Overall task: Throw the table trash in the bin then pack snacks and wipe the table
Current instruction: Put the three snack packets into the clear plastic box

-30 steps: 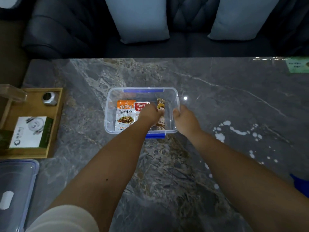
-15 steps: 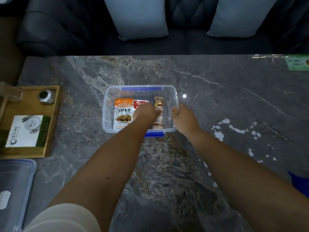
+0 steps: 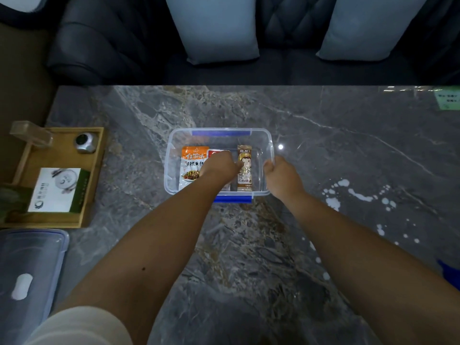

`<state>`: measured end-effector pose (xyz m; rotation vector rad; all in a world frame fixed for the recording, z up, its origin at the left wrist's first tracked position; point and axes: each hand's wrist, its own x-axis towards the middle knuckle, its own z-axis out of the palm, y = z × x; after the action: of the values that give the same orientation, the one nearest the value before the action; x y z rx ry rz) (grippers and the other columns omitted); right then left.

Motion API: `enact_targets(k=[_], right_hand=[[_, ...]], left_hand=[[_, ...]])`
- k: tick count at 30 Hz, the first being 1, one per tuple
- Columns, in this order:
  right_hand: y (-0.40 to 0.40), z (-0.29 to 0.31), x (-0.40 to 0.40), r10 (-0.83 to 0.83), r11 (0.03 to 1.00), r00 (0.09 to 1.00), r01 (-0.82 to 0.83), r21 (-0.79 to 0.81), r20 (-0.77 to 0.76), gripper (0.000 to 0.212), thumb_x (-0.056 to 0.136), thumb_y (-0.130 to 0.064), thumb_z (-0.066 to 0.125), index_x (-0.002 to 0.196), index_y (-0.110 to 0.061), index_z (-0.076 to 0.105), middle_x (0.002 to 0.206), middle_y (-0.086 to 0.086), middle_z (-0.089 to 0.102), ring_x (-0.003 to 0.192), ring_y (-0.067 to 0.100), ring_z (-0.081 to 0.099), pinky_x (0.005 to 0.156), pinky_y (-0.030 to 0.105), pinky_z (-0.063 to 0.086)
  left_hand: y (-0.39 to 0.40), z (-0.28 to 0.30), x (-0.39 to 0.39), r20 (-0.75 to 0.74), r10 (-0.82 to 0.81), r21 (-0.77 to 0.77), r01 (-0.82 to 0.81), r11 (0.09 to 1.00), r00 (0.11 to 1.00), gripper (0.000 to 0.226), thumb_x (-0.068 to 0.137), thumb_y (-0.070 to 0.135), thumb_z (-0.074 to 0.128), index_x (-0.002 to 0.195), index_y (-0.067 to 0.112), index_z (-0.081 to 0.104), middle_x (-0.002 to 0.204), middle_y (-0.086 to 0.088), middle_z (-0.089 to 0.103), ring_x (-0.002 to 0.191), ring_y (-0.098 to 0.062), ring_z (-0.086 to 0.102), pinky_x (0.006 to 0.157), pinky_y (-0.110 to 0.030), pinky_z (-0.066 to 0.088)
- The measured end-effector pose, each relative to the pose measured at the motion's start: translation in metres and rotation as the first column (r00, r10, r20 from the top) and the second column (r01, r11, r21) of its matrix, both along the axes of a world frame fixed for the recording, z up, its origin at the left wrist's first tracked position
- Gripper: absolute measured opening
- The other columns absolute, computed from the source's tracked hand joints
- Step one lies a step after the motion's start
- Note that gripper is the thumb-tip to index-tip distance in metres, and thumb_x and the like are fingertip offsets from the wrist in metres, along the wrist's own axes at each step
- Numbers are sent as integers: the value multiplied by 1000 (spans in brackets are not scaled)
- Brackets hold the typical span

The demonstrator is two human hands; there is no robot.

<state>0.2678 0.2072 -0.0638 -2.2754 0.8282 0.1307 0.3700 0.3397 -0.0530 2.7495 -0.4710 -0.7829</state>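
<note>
A clear plastic container (image 3: 258, 132) with blue clips stands in the middle of the marble table. Inside lie an orange snack packet (image 3: 193, 159) at the left, a red one (image 3: 216, 153) in the middle and a brown stick packet (image 3: 245, 178) at the right. My left hand (image 3: 219, 168) reaches into the container and rests on the red packet, fingertips touching the brown packet's left edge; whether it grips anything is hidden. My right hand (image 3: 282, 176) holds the container's right rim.
White spilled drops (image 3: 358, 195) spread over the table to the right. The container's lid (image 3: 27, 275) lies at the near left. A wooden tray (image 3: 93, 185) with a box and a small silver object sits at the left edge. Something blue (image 3: 450, 272) shows at the right edge. A dark sofa with cushions stands beyond.
My left hand has slid left off the brown packet, which now shows in full. My right hand has stayed on the rim.
</note>
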Motion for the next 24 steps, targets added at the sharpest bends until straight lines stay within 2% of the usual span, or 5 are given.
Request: enact_targets(k=[3, 8, 12, 18, 24], right_hand=[[0, 2, 0, 9, 1000, 1000, -9, -20, 2, 38, 100, -37, 30, 101, -7, 53, 73, 6, 59, 65, 22, 59, 55, 29, 40], [3, 6, 0, 3, 1000, 1000, -3, 11, -4, 43, 99, -40, 28, 106, -7, 55, 84, 10, 63, 75, 24, 61, 62, 33, 47], [3, 17, -12, 28, 1000, 1000, -28, 8, 3, 46, 96, -55, 28, 103, -17, 52, 92, 2, 59, 86, 24, 60, 71, 35, 46], [10, 48, -73, 362, 846, 932, -332, -417, -6, 58, 93, -52, 38, 137, -13, 40, 139, 13, 46, 129, 31, 39, 106, 48, 34], [59, 74, -123, 485, 742, 864, -489, -458, -136, 73, 90, -57, 40, 146, -13, 26, 155, 11, 26, 143, 28, 18, 115, 49, 20]], left_hand=[[14, 10, -3, 42, -21, -30, 22, 999, 999, 33, 93, 40, 48, 103, 12, 63, 103, -10, 67, 94, -27, 60, 71, -34, 43], [49, 26, -20, 123, -26, -95, 38, 995, 992, 22, 94, 33, 44, 87, 14, 52, 93, -14, 66, 84, -33, 59, 66, -35, 42], [78, 34, -46, 315, -130, -70, 159, 985, 940, 26, 93, 34, 47, 102, 12, 58, 102, -10, 63, 93, -31, 58, 75, -39, 46], [116, 47, -91, 515, -330, 21, 373, 927, 791, 62, 85, 51, 40, 130, 9, 50, 134, -16, 53, 125, -36, 47, 103, -52, 39], [138, 60, -135, 474, -443, 108, 449, 887, 761, 66, 88, 52, 32, 132, 7, 51, 136, -16, 54, 129, -35, 46, 106, -53, 35]])
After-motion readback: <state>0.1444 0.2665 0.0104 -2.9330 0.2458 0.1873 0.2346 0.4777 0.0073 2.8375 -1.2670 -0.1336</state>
